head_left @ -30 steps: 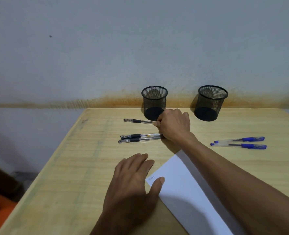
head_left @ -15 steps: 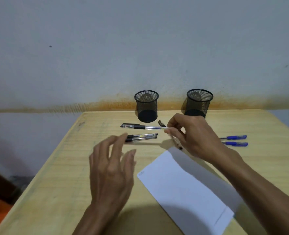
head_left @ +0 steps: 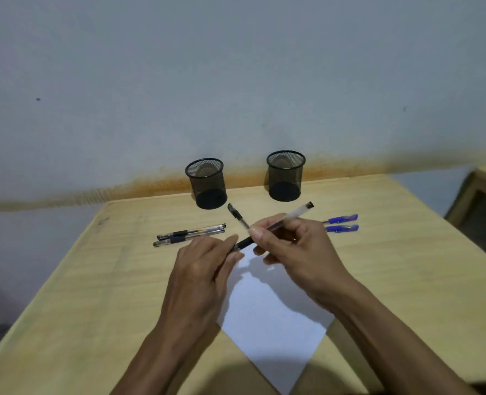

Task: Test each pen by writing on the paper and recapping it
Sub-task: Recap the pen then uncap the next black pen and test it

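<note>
Right now a clear pen with black ink (head_left: 276,225) is held up in the air over the white sheet of paper (head_left: 273,315), which lies on the light wooden table (head_left: 407,275). The right hand (head_left: 296,252) is wrapped around the middle of the pen, with the thumb and fingers pressed on the barrel. The left hand (head_left: 204,269) is pinched on the dark cap end, low and to the left. The pen is tilted, with its back end pointing up toward the right. It looks as if the cap is being pulled off, so the writing has not been started. Next, a straight pull along the pen would be needed, and then the tip should be brought down to the paper. Both forearms are stretched forward, meeting over the top corner of the paper. Other black pens (head_left: 189,235) and two blue pens (head_left: 341,223) are left lying on the table, near two black mesh cups (head_left: 207,183).
</note>
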Demonstrator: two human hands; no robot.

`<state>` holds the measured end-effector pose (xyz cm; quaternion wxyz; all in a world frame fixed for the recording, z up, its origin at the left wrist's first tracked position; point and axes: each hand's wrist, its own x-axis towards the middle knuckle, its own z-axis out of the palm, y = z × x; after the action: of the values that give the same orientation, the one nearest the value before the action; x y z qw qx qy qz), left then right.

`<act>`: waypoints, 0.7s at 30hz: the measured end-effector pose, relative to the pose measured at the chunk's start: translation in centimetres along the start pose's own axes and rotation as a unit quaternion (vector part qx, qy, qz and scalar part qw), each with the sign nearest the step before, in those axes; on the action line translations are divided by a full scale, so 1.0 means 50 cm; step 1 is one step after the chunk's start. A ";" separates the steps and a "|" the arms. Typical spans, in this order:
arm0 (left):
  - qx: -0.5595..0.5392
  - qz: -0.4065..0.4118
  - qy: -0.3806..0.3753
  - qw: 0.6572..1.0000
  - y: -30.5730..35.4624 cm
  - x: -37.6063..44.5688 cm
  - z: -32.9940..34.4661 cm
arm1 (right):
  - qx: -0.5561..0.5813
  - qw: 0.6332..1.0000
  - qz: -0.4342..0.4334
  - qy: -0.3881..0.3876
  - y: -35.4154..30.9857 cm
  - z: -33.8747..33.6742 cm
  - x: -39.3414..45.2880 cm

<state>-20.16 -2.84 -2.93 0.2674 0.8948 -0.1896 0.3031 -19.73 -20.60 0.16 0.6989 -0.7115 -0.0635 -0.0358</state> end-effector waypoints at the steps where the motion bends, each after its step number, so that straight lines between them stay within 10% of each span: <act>1: -0.003 0.003 0.008 1.000 0.004 0.002 0.002 | -0.008 1.000 0.001 0.005 0.007 0.007 -0.002; 8: -0.028 0.027 0.002 0.999 0.008 0.018 -0.021 | -0.004 0.999 -0.018 -0.034 0.004 -0.005 0.016; 14: -0.023 -0.192 -0.027 0.981 -0.102 -0.006 -0.098 | 0.106 0.987 -0.005 0.121 -0.018 -0.109 0.078; 21: 0.096 -0.233 -0.100 0.963 -0.195 -0.011 -0.069 | -0.004 0.998 0.035 0.061 0.036 -0.053 0.046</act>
<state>-17.21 6.97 -4.53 0.2233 0.9614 0.0283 0.1585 -17.10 -23.19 -1.26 0.6994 -0.7126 0.0045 -0.0546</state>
